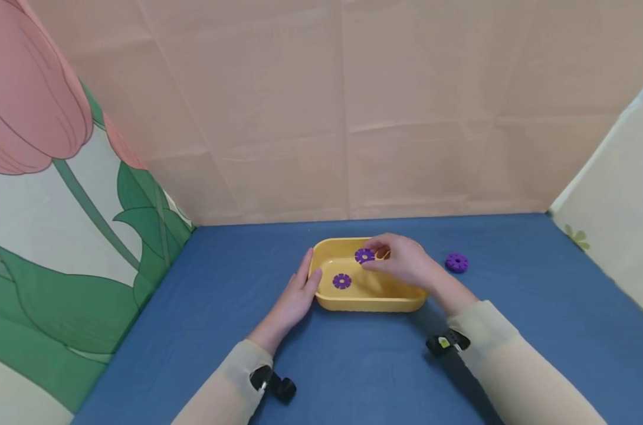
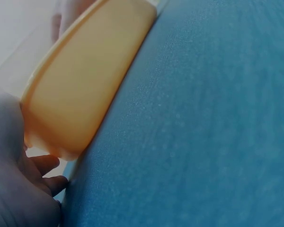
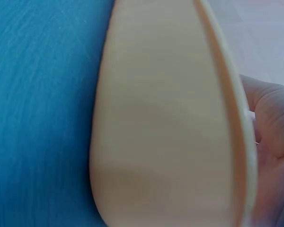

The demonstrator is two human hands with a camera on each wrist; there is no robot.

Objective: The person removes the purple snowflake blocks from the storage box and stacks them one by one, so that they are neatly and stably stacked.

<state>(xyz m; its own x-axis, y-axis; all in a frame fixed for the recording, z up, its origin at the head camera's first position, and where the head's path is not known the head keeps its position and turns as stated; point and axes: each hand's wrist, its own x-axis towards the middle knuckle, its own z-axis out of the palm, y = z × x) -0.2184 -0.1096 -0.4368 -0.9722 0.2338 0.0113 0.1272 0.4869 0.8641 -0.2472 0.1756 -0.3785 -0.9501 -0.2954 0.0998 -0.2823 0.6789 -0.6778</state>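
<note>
On the blue surface sits a shallow yellow plastic tray [image 1: 371,304]. My left hand [image 1: 295,293] holds its left end, the thumb over the rim and the fingers along the outside; the left wrist view shows fingertips against the tray's outer wall. My right hand [image 1: 401,258] reaches over the right side of the tray, thumb and index fingertips around the edges of a purple notched flower-shaped disc [image 1: 364,255]. Another purple notched disc [image 1: 341,281] lies flat on the tray floor at left. In the right wrist view the tray wall [image 3: 161,113] hides most of that hand.
A thicker-looking purple flower-shaped piece [image 1: 456,262] lies on the blue cloth [image 1: 348,360] to the right of the tray. A beige backdrop [image 1: 348,118] rises behind the table. Printed panels stand left and right. Black wrist cameras [image 1: 284,389] are strapped over both sleeves.
</note>
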